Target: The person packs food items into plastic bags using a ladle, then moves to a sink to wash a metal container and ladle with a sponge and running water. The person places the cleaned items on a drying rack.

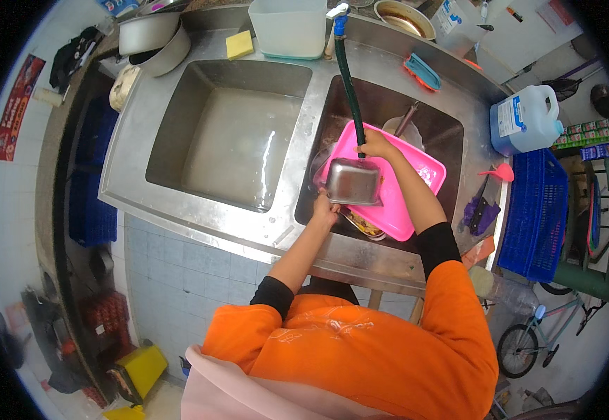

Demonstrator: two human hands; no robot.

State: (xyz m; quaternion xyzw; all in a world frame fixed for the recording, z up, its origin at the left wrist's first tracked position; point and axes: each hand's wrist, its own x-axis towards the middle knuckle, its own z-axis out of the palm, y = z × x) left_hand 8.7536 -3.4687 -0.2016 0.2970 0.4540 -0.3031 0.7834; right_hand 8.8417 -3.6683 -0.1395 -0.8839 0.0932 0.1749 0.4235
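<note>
My left hand (326,208) grips the lower left edge of a rectangular stainless steel pan (354,181), whose underside seems to face up. My right hand (377,145) is closed around the lower end of a dark green hose (350,86), just above the pan. The hose hangs from a blue tap fitting (340,25). Below both hands a pink plastic tray (401,194) lies tilted over the right sink basin (449,136). Partly hidden beneath it are a container with yellowish residue (363,224) and a pale bowl holding a handled utensil (407,119).
The left basin (231,142) holds cloudy water. Behind it stand a yellow sponge (239,45) and a translucent tub (288,26). A brush (422,72) lies behind the right basin. At right are a blue liquid jug (522,119), a pink scoop (503,172) and blue crates (533,215).
</note>
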